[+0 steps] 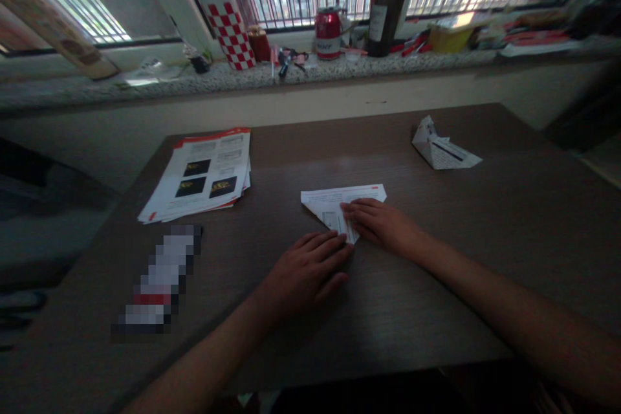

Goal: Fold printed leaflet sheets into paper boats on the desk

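A folded sheet of printed paper [323, 197], roughly a triangle with its long side away from me, lies on the table in front of me. My left hand [310, 266] rests palm down at its near point, the fingers stretched out and the fingertips on the edge. From the other side, my right hand [385, 225] lies over the paper's right part with its fingers extended flat, hiding some of the print. Neither hand grips anything. Farther back on the right stands a folded paper shape [439, 150] with a raised peak.
A stack of printed sheets [218, 150] lies at the table's back left. Nearer me is a blurred-out phone-like object [160, 278]. Along the stone windowsill [160, 87] stand a red can [328, 32], a dark drink cup [383, 19], a red-checked bottle [230, 32] and clutter.
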### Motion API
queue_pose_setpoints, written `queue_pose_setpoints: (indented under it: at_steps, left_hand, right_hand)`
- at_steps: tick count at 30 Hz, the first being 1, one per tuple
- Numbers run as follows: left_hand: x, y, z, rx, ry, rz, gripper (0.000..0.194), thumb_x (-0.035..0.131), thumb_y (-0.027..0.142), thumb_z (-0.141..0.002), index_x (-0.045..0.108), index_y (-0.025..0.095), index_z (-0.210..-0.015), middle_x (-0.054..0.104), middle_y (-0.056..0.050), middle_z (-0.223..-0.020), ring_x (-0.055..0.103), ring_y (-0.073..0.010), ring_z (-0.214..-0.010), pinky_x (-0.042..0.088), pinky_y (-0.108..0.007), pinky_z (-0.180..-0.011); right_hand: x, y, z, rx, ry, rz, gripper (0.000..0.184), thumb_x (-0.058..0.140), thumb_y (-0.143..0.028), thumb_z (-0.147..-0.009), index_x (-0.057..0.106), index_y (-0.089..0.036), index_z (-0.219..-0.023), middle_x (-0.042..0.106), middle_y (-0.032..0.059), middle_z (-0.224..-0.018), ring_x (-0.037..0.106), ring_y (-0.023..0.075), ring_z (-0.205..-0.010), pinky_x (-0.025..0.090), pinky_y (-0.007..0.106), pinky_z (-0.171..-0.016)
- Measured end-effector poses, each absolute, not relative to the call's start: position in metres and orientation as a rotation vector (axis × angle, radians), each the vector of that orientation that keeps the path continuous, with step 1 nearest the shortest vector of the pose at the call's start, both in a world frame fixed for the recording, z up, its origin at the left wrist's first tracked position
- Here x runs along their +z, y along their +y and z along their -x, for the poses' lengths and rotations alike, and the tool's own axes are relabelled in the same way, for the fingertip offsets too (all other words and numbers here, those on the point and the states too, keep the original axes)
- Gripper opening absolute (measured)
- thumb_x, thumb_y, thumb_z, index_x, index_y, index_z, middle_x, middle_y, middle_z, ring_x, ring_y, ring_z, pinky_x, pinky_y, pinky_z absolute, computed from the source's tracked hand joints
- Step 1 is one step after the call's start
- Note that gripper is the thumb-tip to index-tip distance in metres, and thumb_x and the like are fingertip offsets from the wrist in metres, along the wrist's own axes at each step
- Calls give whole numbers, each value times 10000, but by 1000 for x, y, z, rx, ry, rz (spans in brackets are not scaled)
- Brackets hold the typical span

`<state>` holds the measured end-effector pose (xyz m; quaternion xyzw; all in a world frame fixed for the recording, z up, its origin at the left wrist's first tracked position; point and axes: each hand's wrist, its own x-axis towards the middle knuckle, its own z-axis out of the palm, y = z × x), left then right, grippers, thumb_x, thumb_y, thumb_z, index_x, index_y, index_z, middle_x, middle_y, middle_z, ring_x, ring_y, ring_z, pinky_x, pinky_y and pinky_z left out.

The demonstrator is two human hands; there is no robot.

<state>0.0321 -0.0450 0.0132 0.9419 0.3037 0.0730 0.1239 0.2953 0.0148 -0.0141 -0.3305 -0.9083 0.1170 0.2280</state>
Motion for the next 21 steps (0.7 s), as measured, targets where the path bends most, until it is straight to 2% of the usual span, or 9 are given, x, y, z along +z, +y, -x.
queue_pose_setpoints:
  at_steps: [5, 13, 21]
  left_hand:
    - [13, -44, -30, 237, 901, -2707, 482, 468, 405, -1110, 455, 240, -1563, 530, -67, -1597, 450, -263, -1497, 380, -498, -1194]
    - [11, -42, -26, 243, 947, -2722, 446, 514, 372, -1096, 513, 298, -1536, 564, -70, -1548, 512, -280, -1425, 388, -488, -1165]
    - [8, -40, -21, 264, 987, -2646, 497, 509, 374, -1097, 455, 252, -1576, 529, -79, -1584, 544, -273, -1389, 451, -467, -1155]
  right_hand:
    - [-10, 12, -292, 350, -2471, 977, 302, 597, -286, -1045, 683, -216, -1325, 687, 110, -1420, 606, 299, -1337, 545, 519, -1095]
    - [-16, 11, -289, 363, -2452, 994, 290, 635, -265, -1023, 673, -209, -1305, 677, 112, -1430, 596, 298, -1345, 528, 517, -1112]
    - [-20, 12, -290, 386, -2424, 987, 283, 644, -270, -1021, 690, -231, -1298, 676, 103, -1439, 601, 288, -1341, 535, 527, -1099]
